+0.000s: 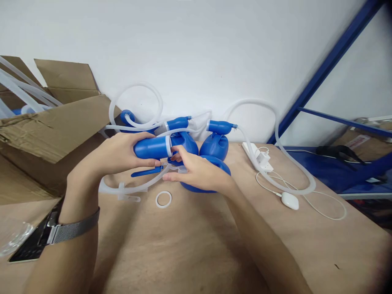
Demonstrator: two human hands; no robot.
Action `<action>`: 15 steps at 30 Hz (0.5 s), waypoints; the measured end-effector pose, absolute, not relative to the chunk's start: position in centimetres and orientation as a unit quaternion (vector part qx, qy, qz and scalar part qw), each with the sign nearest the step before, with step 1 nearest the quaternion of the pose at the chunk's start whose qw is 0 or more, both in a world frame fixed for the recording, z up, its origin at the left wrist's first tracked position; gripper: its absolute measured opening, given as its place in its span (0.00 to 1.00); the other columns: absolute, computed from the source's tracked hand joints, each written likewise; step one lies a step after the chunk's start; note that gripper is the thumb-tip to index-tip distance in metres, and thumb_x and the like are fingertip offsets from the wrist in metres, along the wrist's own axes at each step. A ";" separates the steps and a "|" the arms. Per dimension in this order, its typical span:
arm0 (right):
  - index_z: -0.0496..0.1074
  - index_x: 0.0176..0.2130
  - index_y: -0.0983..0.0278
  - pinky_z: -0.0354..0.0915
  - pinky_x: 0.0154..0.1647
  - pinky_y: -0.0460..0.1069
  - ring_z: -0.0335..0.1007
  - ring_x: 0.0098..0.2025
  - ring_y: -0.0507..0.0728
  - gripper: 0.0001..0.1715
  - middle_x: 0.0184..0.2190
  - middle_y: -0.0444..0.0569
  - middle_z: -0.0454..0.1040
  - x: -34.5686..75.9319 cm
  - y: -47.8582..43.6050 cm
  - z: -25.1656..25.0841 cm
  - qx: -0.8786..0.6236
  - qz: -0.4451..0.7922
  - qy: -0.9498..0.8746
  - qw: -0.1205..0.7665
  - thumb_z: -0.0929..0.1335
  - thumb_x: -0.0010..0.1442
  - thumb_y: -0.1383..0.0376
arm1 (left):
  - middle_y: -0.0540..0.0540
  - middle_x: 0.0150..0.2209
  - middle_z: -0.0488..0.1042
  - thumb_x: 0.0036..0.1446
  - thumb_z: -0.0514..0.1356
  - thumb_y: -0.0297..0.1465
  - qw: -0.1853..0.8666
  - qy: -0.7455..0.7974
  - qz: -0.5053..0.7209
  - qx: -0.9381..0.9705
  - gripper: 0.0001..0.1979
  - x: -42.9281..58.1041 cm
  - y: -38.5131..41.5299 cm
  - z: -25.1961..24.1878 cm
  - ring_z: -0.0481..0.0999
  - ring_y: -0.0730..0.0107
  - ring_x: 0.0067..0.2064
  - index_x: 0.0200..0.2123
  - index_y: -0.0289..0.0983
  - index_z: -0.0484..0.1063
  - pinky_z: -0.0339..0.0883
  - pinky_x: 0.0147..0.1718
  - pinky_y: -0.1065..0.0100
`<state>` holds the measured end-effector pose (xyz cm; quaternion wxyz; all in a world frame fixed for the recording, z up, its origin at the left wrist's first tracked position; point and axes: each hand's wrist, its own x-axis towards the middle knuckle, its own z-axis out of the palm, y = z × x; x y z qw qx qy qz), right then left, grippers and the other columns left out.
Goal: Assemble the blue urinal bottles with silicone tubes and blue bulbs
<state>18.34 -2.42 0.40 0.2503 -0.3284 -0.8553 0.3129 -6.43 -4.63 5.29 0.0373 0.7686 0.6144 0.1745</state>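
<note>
My left hand (pixel 118 154) is wrapped around a blue plastic cylinder (pixel 151 148) with a white ring at its end, held above the brown table (pixel 190 245). My right hand (pixel 196 169) pinches the joint where that cylinder meets a blue bulb-shaped body (pixel 211 173) and a clear soft tube (pixel 134 188). A thin blue lever (pixel 145 172) sticks out under the cylinder. A loose white ring (pixel 163 199) lies on the table just below both hands.
Two more blue bulb units (pixel 216 141) with looping clear hoses (pixel 275 134) sit behind against the white wall. An open cardboard box (pixel 45 126) stands left. A white power strip (pixel 255 157), charger cable and white case (pixel 289 200) lie right, beside a blue shelf frame (pixel 324 69).
</note>
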 end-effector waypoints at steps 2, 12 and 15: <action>0.62 0.58 0.58 0.72 0.52 0.61 0.79 0.55 0.69 0.34 0.53 0.56 0.80 17.2 -3.0 -0.2 -0.383 0.280 -0.836 0.275 0.75 0.63 0.47 | 0.44 0.42 0.83 0.46 0.65 0.63 0.035 0.610 0.185 0.770 0.41 -6.0 -4.7 5.4 0.81 0.48 0.41 0.57 0.44 0.79 0.74 0.41 0.57; 0.75 0.54 0.57 0.66 0.40 0.51 0.80 0.43 0.59 0.13 0.42 0.47 0.84 16.5 -2.9 -0.2 -0.341 0.137 -0.877 0.308 0.65 0.73 0.64 | 0.41 0.48 0.82 0.51 0.61 0.65 0.005 0.636 0.217 0.741 0.43 -6.6 -5.2 5.7 0.79 0.47 0.46 0.60 0.41 0.75 0.67 0.44 0.59; 0.80 0.54 0.56 0.63 0.38 0.51 0.78 0.39 0.59 0.21 0.39 0.47 0.84 17.6 -3.1 0.8 -0.335 0.080 -0.903 0.255 0.64 0.68 0.69 | 0.43 0.45 0.82 0.52 0.63 0.64 0.015 0.653 0.237 0.719 0.41 -7.4 -5.7 6.0 0.77 0.45 0.47 0.59 0.41 0.75 0.66 0.44 0.60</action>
